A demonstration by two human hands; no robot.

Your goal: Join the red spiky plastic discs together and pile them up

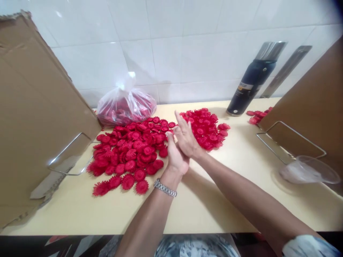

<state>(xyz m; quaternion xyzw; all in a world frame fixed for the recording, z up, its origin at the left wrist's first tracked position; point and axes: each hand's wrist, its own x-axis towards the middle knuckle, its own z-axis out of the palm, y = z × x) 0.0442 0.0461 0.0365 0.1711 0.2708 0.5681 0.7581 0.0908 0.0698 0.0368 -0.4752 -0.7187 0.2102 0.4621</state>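
Now your left hand [175, 157] and right hand [186, 137] press flat together above the tabletop [214, 200], perhaps sandwiching a red disc; I cannot tell. Keep palms square, beside the red discs [131, 153].

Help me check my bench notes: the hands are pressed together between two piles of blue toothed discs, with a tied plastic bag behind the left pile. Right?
One detail is off: the toothed discs are red, not blue, as the head view shows. The rest holds: the left hand and right hand are pressed together between the two piles, and the tied plastic bag sits behind the left pile.
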